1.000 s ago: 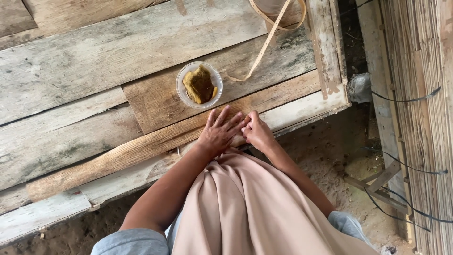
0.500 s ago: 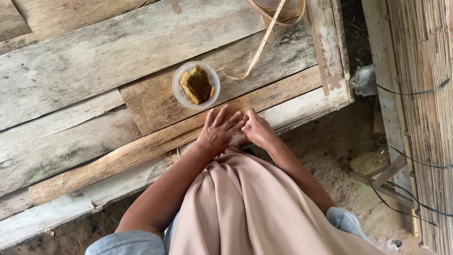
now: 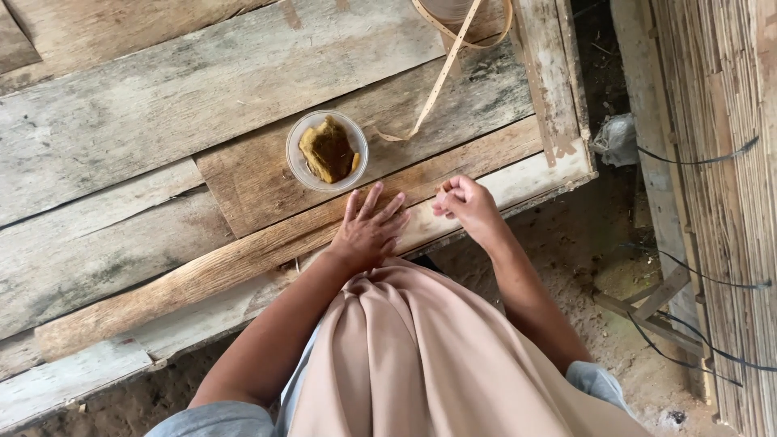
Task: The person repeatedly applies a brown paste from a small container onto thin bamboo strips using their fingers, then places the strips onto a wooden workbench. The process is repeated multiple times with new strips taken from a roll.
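Cup (image 3: 327, 150) of brown paste sits on a rough plank table (image 3: 146, 113), beside a bamboo wall (image 3: 720, 162) and dirt floor (image 3: 583, 243).
Left hand (image 3: 369, 231) lies flat below the cup, fingers spread; right hand (image 3: 465, 206), loosely curled and empty, has lifted away from it since earlier.

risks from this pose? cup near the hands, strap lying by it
1. The clear cup with a brownish lump stands just beyond the left hand, which lies flat on the plank; a forward slide could tip it.
2. The tan strap ends beside the cup; a snag from the right hand, loosely curled, might drag it into the cup.
3. The wooden platform is rough and weathered, so splinters are possible.
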